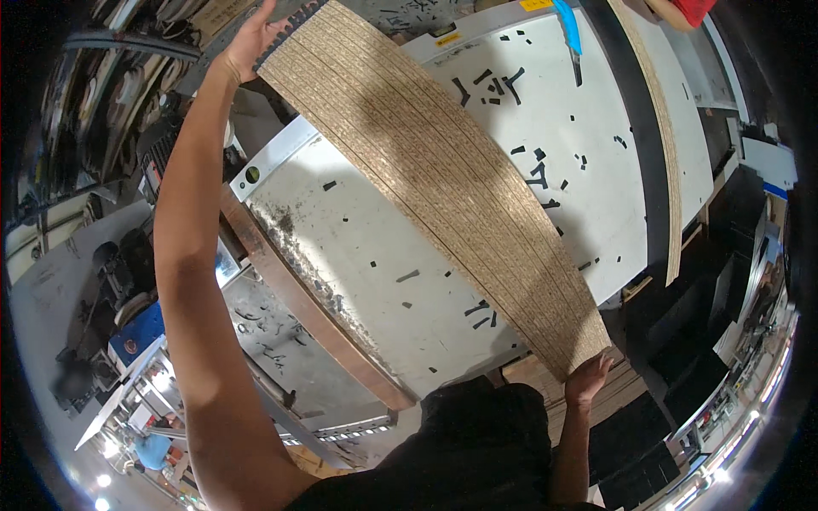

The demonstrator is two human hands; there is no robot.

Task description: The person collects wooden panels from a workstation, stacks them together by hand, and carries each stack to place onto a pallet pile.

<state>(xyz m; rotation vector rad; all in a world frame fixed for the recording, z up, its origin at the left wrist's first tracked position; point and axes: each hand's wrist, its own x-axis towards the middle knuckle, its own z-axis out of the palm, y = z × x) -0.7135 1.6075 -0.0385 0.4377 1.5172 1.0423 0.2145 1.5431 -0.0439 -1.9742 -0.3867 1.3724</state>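
Note:
A stack of several particleboard strips (443, 170), brown edges facing up, lies slantwise across a white table (358, 221). My left hand (249, 43) holds its far left end, where dark ragged edging shows; the thumb side is raised and some fingers are hidden. At the near right end, my right hand (588, 380) presses against the boards with its palm, fingertips pointing up. Both hands grip the stack between them. Black edging scraps (511, 85) lie scattered over the white surface on both sides of the boards.
A blue-handled utility knife (569, 34) lies at the table's far side. To its right runs a long black-faced board (652, 153) with a raw edge. Another person's arm and red sleeve (692, 10) show at the top right. A wooden rail (315, 315) borders the left side.

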